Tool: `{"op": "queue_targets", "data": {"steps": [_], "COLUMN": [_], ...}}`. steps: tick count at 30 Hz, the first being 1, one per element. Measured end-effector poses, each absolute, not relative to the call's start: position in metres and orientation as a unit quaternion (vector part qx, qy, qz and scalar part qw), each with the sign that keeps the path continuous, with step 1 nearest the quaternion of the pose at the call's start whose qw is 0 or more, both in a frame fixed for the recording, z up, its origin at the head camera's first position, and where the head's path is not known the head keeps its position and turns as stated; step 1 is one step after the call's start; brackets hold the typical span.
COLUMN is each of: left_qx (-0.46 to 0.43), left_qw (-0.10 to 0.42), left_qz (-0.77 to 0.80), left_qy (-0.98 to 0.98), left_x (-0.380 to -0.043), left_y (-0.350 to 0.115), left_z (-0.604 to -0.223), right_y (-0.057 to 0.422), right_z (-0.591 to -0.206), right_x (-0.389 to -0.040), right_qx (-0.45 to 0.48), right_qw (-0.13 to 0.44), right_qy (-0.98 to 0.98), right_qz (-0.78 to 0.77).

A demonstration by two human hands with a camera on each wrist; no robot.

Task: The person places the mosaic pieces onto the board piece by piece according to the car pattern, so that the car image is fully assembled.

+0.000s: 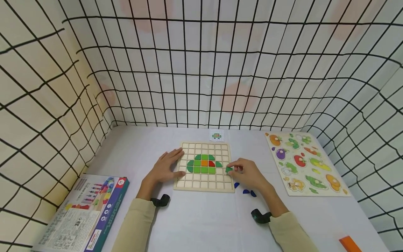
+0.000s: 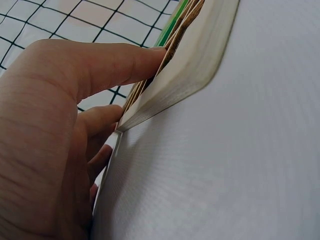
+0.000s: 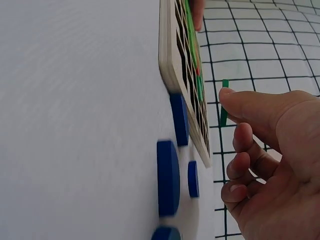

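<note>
A wooden grid board lies on the table with green, orange and red pieces in its middle cells, forming a car-like shape. My left hand rests at the board's left edge, fingers extended; in the left wrist view the thumb lies on the board's top. Between the thumb and fingers of my right hand is a small dark green piece, held at the board's right edge. The right wrist view shows that green piece edge-on, raised above the board. Several blue half-round pieces lie beside the board, below the right hand.
Behind the board is a small pattern card. A vegetable puzzle board lies at the right, a toy box at the left. An orange object sits near the front right. Black wire mesh encloses the table.
</note>
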State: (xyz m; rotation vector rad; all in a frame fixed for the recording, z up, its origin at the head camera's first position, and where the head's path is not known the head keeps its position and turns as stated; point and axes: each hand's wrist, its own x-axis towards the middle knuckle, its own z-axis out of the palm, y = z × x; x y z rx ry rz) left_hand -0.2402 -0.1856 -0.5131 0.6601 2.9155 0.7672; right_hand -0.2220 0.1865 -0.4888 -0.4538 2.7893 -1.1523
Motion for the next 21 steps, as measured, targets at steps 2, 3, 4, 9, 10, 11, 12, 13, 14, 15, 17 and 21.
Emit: {"op": "queue_targets", "data": {"steps": [2, 3, 4, 9, 10, 11, 12, 13, 14, 15, 17, 21], "left_qx": [0.214, 0.214, 0.215, 0.219, 0.219, 0.219, 0.219, 0.220, 0.219, 0.219, 0.218, 0.214], "left_qw": [0.029, 0.029, 0.027, 0.026, 0.026, 0.027, 0.027, 0.026, 0.025, 0.025, 0.024, 0.026], "left_qz": [0.247, 0.247, 0.248, 0.254, 0.255, 0.256, 0.255, 0.255, 0.254, 0.253, 0.251, 0.252], "left_qy": [0.945, 0.945, 0.944, 0.942, 0.941, 0.941, 0.941, 0.941, 0.942, 0.942, 0.943, 0.943], "left_x": [-0.241, -0.241, -0.241, -0.240, -0.239, -0.239, -0.239, -0.239, -0.239, -0.239, -0.239, -0.240], "left_y": [-0.185, -0.185, -0.185, -0.185, -0.186, -0.186, -0.186, -0.186, -0.187, -0.187, -0.187, -0.186], "left_z": [-0.514, -0.514, -0.514, -0.513, -0.512, -0.512, -0.511, -0.511, -0.512, -0.512, -0.513, -0.513], "right_y": [0.182, 0.180, 0.178, 0.169, 0.168, 0.166, 0.164, 0.162, 0.161, 0.159, 0.157, 0.154], "right_z": [-0.490, -0.490, -0.490, -0.490, -0.491, -0.492, -0.492, -0.494, -0.495, -0.495, -0.496, -0.496], "right_x": [-0.223, -0.224, -0.225, -0.228, -0.228, -0.228, -0.229, -0.229, -0.230, -0.230, -0.230, -0.231], "right_qx": [-0.156, -0.161, -0.166, -0.186, -0.188, -0.190, -0.191, -0.192, -0.193, -0.194, -0.196, -0.195], "right_qw": [0.048, 0.048, 0.049, 0.062, 0.066, 0.069, 0.072, 0.073, 0.074, 0.076, 0.077, 0.079], "right_qy": [0.908, 0.906, 0.905, 0.893, 0.891, 0.888, 0.887, 0.885, 0.884, 0.884, 0.884, 0.887], "right_qz": [-0.385, -0.387, -0.389, -0.404, -0.409, -0.413, -0.416, -0.418, -0.419, -0.419, -0.416, -0.411]}}
